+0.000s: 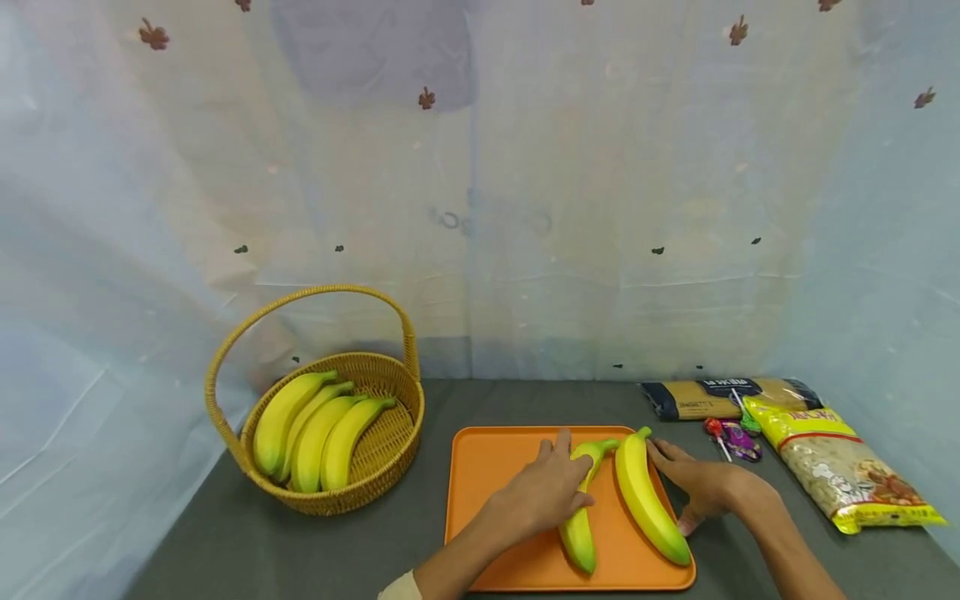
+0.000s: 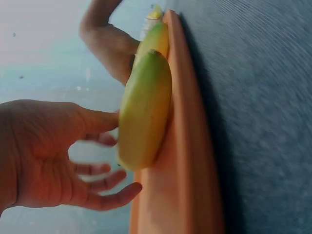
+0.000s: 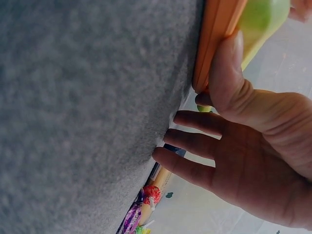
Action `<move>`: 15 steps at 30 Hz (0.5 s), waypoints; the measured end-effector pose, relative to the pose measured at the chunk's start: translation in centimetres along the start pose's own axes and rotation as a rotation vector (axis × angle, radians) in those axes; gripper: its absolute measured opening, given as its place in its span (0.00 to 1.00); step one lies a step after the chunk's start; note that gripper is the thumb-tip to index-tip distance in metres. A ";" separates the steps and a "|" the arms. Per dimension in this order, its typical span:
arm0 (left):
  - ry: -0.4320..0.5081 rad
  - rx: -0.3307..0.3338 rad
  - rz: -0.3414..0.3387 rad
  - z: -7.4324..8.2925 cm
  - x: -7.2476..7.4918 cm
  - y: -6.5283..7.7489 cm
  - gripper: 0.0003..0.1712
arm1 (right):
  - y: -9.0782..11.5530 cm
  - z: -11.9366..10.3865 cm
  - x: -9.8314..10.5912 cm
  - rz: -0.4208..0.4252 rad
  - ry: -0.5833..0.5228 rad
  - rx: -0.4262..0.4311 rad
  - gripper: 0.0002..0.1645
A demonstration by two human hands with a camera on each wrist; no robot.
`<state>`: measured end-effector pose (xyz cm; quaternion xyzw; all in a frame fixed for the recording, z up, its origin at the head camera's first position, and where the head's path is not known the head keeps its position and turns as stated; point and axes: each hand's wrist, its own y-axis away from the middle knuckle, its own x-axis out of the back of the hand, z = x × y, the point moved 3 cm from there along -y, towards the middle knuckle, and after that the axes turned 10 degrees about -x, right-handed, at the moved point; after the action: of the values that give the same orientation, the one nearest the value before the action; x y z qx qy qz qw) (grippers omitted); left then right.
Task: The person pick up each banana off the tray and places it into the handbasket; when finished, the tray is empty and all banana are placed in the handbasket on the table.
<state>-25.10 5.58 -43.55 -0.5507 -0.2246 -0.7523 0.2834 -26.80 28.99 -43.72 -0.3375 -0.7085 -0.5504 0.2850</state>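
Observation:
Two yellow-green bananas lie on an orange tray (image 1: pixel 510 575). Over the left banana (image 1: pixel 579 542) is my left hand (image 1: pixel 542 492), its fingers spread. In the left wrist view, the thumb of that hand (image 2: pixel 53 153) reaches the side of the near banana (image 2: pixel 146 117), while the other fingers stay loosely bent with a gap below them. Along the tray's right edge my right hand (image 1: pixel 701 483) stands beside the right banana (image 1: pixel 648 504). The right wrist view has this hand's (image 3: pixel 248 151) thumb against the tray rim (image 3: pixel 214 44) and its other fingers extended near the table surface.
A wicker basket (image 1: pixel 408 442) with a tall handle holds several bananas at the left. Back right lie a spaghetti pack (image 1: pixel 693 402), a red lollipop (image 1: pixel 714 427), a purple-wrapped sweet (image 1: pixel 741 442) and a yellow food bag (image 1: pixel 840 462). A patterned curtain (image 1: pixel 525 208) hangs behind.

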 end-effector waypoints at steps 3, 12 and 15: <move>0.085 0.101 0.012 -0.6 -0.2 -0.2 0.21 | -0.1 0.1 0.0 -0.006 -0.006 -0.002 0.75; 0.225 0.131 0.136 -2.9 5.2 2.7 0.44 | -0.5 0.5 -0.1 -0.015 -0.016 0.011 0.76; 0.185 0.145 0.230 -4.3 8.8 5.3 0.45 | -0.4 0.4 0.0 -0.016 -0.024 0.001 0.76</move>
<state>-26.59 -2.68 -36.22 -0.4793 -0.1870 -0.7441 0.4261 -27.15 29.30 -44.07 -0.3382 -0.7147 -0.5484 0.2723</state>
